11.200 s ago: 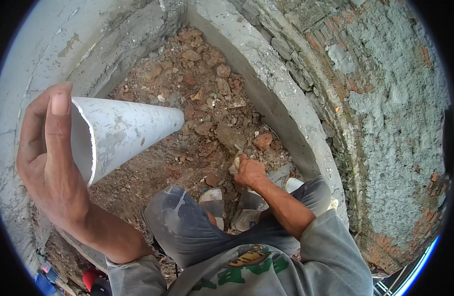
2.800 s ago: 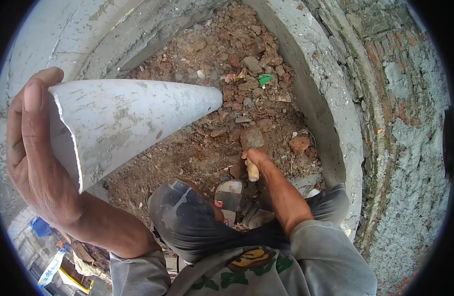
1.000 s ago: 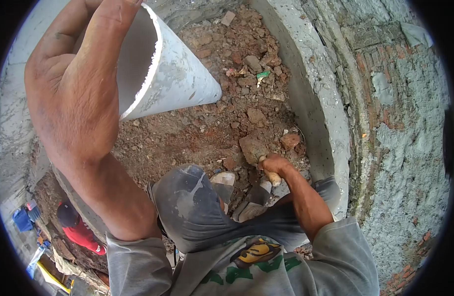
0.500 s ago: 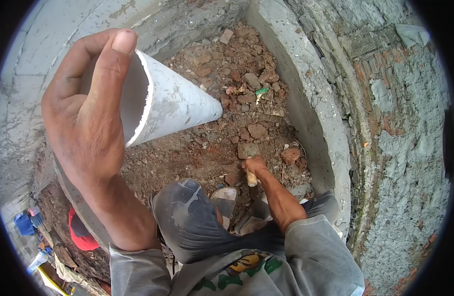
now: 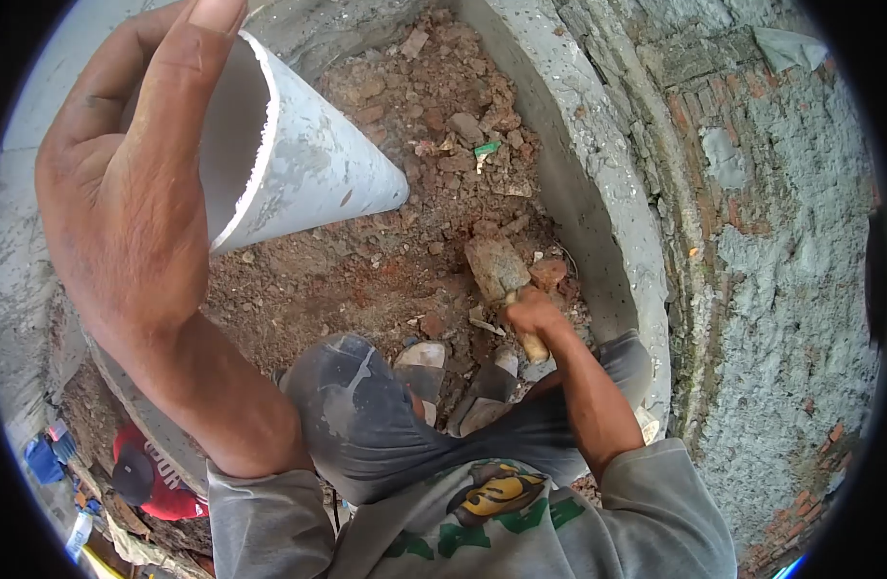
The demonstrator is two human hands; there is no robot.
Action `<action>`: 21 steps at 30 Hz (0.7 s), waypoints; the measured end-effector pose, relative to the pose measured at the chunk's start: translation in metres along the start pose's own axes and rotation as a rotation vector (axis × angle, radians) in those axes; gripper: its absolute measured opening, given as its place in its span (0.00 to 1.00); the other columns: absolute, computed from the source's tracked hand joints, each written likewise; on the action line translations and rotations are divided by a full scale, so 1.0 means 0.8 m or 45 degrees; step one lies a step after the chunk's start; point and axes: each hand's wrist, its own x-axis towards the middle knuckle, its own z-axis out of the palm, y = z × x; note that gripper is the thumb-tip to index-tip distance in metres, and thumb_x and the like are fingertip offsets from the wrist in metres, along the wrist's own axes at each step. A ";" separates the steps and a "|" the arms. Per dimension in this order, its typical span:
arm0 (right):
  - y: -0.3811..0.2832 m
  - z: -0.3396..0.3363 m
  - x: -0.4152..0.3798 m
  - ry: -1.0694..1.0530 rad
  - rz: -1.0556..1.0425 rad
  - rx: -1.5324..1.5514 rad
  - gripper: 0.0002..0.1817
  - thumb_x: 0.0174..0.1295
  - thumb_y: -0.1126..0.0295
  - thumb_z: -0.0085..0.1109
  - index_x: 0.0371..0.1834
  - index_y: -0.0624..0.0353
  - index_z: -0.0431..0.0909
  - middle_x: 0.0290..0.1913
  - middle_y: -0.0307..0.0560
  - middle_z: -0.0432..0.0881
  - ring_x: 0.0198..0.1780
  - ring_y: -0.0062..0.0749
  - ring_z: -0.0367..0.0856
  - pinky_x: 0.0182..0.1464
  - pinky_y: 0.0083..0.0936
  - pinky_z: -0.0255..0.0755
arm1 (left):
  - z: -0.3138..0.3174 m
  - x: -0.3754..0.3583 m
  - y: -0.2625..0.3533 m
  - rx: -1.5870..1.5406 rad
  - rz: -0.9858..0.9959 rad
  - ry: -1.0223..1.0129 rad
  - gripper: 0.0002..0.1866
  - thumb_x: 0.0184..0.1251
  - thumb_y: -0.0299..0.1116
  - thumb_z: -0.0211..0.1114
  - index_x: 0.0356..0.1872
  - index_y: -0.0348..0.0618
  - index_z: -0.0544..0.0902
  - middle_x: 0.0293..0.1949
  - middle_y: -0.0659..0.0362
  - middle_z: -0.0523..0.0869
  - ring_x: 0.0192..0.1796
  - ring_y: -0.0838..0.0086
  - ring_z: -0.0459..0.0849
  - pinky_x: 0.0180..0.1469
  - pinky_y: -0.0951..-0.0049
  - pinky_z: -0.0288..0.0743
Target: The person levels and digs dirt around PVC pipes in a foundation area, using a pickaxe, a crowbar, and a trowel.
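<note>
A white plastic pipe (image 5: 313,159) with a rough-cut rim stands in the rubble, its open end near the camera. At its upper rim is my left hand (image 5: 139,183), thumb and fingers curled round the edge; part of the fingers is hidden behind the thumb. Lower right, my right hand (image 5: 535,314) grips the wooden handle of a trowel (image 5: 496,265). The trowel's dirt-covered blade lies over the broken soil, beside a reddish brick piece (image 5: 547,273).
A grey concrete wall (image 5: 602,164) borders the rubble-filled pit (image 5: 366,280). A rough brick and mortar wall (image 5: 771,241) rises at the right. At lower left is a person in red (image 5: 163,487). A green scrap (image 5: 486,150) lies on the soil.
The trowel has come into fuller view, its blade now more exposed, and my right hand has shifted right and slightly down. The pipe and my left hand appear further left. More of the person in red shows.
</note>
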 end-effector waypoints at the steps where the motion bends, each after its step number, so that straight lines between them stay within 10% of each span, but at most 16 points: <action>1: 0.026 0.029 0.017 0.050 0.091 -0.004 0.28 0.43 0.61 0.62 0.45 0.73 0.77 0.51 0.68 0.77 0.54 0.54 0.76 0.57 0.35 0.69 | -0.002 -0.002 0.003 0.050 0.009 0.027 0.16 0.64 0.46 0.61 0.44 0.48 0.85 0.40 0.60 0.85 0.44 0.78 0.82 0.47 0.78 0.73; 6: 0.001 0.000 0.089 -0.170 0.381 0.444 0.28 0.41 0.63 0.64 0.45 0.71 0.78 0.49 0.64 0.79 0.53 0.48 0.78 0.52 0.33 0.72 | -0.019 0.007 -0.026 0.271 0.663 -0.180 0.16 0.69 0.28 0.51 0.53 0.54 0.81 0.47 0.58 0.83 0.50 0.73 0.81 0.53 0.73 0.74; 10: 0.000 0.029 0.125 -0.026 0.241 0.487 0.27 0.41 0.64 0.64 0.43 0.73 0.78 0.46 0.62 0.81 0.50 0.50 0.79 0.51 0.31 0.73 | -0.002 -0.005 0.006 0.172 -0.011 0.040 0.15 0.67 0.42 0.59 0.47 0.46 0.84 0.42 0.58 0.84 0.48 0.76 0.80 0.52 0.76 0.71; 16: -0.029 0.028 0.077 0.034 0.070 0.670 0.23 0.43 0.65 0.64 0.42 0.68 0.77 0.46 0.61 0.80 0.46 0.48 0.80 0.49 0.36 0.71 | -0.009 -0.001 -0.002 0.136 -0.037 -0.003 0.16 0.67 0.41 0.58 0.49 0.45 0.83 0.43 0.57 0.84 0.50 0.74 0.79 0.51 0.76 0.72; 17: -0.042 0.026 0.058 0.024 0.087 0.667 0.23 0.43 0.65 0.64 0.42 0.68 0.77 0.46 0.61 0.80 0.46 0.48 0.80 0.49 0.36 0.71 | -0.017 0.003 -0.013 0.292 0.395 -0.116 0.16 0.67 0.36 0.55 0.52 0.46 0.81 0.45 0.56 0.83 0.52 0.71 0.79 0.52 0.74 0.73; 21: -0.079 -0.013 0.000 0.298 -0.147 0.412 0.26 0.45 0.66 0.60 0.48 0.70 0.73 0.45 0.65 0.80 0.48 0.52 0.79 0.52 0.38 0.71 | -0.026 0.006 -0.030 0.452 0.786 -0.259 0.21 0.65 0.28 0.49 0.60 0.50 0.75 0.51 0.54 0.81 0.56 0.63 0.78 0.57 0.68 0.73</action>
